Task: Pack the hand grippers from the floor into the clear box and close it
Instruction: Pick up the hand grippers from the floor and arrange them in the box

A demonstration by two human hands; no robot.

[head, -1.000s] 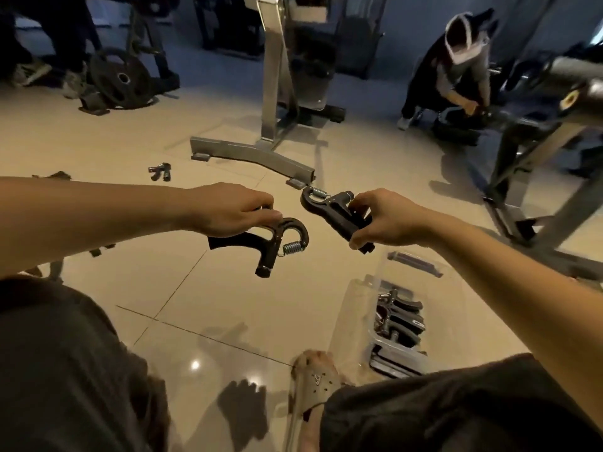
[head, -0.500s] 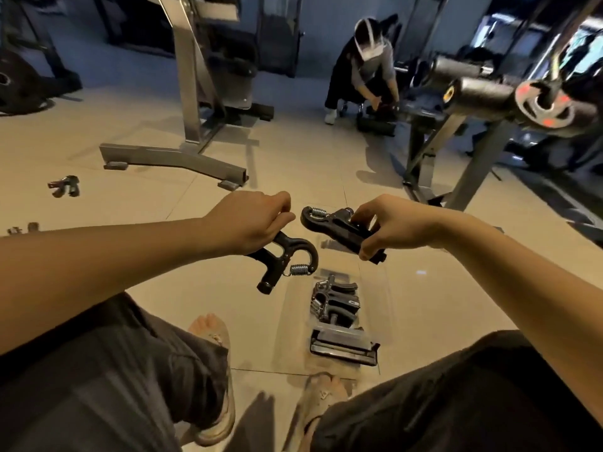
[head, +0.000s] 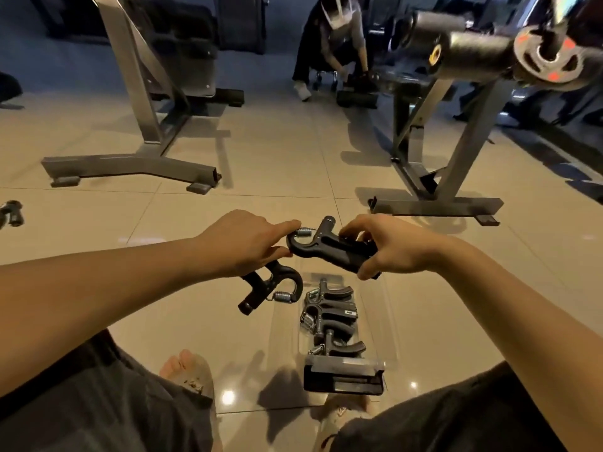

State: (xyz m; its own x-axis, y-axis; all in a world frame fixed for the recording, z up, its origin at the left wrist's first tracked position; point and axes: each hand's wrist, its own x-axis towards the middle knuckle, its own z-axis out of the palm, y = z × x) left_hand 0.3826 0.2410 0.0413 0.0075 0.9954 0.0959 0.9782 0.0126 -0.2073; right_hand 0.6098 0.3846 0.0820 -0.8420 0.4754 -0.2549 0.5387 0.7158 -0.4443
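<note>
While your left hand (head: 248,243) curls round the first hand gripper (head: 270,288) and your right hand (head: 394,246) clasps the second hand gripper (head: 329,252) over the clear box (head: 375,308), you are mid-packing, so next lower both in beside those stowed.

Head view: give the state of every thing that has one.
Left hand, holds lower gripper.
Right hand, grips upper gripper.
Box, open, partly filled with packed grippers.
Floor gripper, lying unpacked, far left.
</note>
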